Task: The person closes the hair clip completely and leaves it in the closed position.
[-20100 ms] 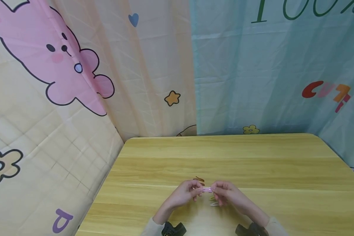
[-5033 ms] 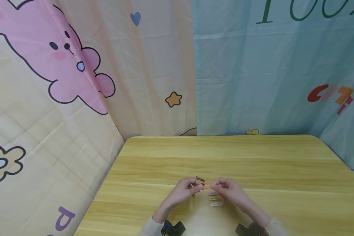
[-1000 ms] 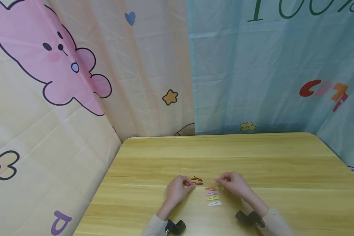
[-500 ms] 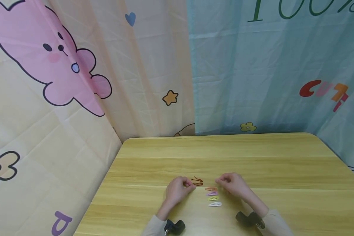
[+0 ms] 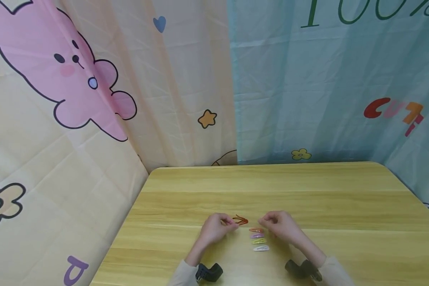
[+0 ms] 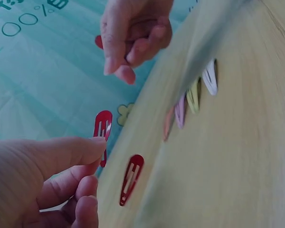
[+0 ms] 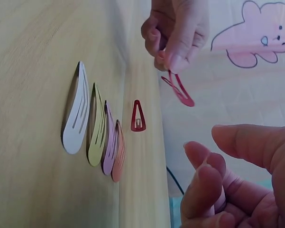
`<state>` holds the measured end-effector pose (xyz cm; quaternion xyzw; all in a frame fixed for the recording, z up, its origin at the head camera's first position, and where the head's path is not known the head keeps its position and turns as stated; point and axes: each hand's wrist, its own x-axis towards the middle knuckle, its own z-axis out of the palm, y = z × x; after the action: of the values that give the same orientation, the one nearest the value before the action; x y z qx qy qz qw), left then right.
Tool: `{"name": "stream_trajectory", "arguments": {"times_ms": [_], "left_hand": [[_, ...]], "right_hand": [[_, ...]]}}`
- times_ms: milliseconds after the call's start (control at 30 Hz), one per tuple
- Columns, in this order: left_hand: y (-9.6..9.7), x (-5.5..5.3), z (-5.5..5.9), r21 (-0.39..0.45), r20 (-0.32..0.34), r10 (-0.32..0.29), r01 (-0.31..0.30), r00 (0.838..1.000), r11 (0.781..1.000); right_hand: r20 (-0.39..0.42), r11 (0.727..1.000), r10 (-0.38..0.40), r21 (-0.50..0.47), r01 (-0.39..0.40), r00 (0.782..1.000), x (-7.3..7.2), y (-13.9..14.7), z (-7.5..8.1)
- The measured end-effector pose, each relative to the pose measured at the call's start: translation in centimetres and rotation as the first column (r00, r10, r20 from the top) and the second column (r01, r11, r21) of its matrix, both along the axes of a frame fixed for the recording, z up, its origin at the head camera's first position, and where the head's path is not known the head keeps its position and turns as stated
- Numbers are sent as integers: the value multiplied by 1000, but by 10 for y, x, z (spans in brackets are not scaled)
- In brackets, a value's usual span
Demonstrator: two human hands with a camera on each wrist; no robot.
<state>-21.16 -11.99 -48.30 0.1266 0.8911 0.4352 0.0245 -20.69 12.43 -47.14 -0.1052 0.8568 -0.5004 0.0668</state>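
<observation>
A red snap hair clip [image 6: 102, 124] is pinched between thumb and fingertip of my left hand [image 5: 216, 229], held up above the table. Below it lies another red snap hair clip [image 7: 138, 116] on the wood. My right hand [image 5: 281, 227] hovers to the right, thumb and forefinger apart with nothing between them. Nearer to me four-coloured clips form a column: an orange clip [image 7: 118, 154], a pink clip [image 7: 109, 142], a yellow-green clip [image 7: 97, 130] and a white clip [image 7: 77, 114], all flat on the table.
The wooden table [image 5: 186, 190] reaches back to patterned curtains [image 5: 300, 99] behind it and at the sides. A dark wrist camera [image 5: 209, 272] sits on the left wrist, and another dark wrist camera [image 5: 303, 270] on the right.
Five seconds ago both hands held the orange clip; now it lies above the pink one. Within the last half second my left hand lifted a red clip and my right hand moved slightly left.
</observation>
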Motion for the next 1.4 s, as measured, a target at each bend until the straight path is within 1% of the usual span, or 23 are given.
{"name": "stream_trajectory", "arguments": {"times_ms": [167, 300, 467, 567, 700, 800, 933, 1167, 1400], "left_hand": [[1, 3, 9, 34, 1, -56, 56, 998, 998], [3, 6, 17, 58, 20, -80, 79, 997, 995], [5, 8, 23, 72, 41, -105, 102, 994, 992], [7, 10, 26, 77, 49, -113, 109, 992, 991], [9, 13, 29, 83, 44, -125, 121, 991, 989], [10, 14, 31, 88, 33, -137, 134, 990, 987], [11, 15, 31, 93, 30, -151, 147, 988, 985], [13, 16, 30, 107, 41, -157, 152, 987, 983], [14, 16, 29, 109, 40, -156, 151, 987, 982]], "right_hand": [[-15, 999, 40, -7, -41, 999, 4, -3, 5], [-29, 996, 89, -27, -89, 996, 7, -5, 8], [-58, 986, 155, -48, -158, 986, 10, -9, 11], [-64, 984, 169, -46, -172, 983, 12, -12, 13], [-83, 983, 176, -37, -179, 981, 15, -15, 16], [-103, 980, 193, -38, -197, 976, 16, -16, 17], [-103, 977, 203, -39, -208, 974, 18, -17, 18], [-75, 983, 178, -37, -182, 981, 18, -17, 18], [-80, 983, 180, -31, -183, 981, 18, -17, 18]]}}
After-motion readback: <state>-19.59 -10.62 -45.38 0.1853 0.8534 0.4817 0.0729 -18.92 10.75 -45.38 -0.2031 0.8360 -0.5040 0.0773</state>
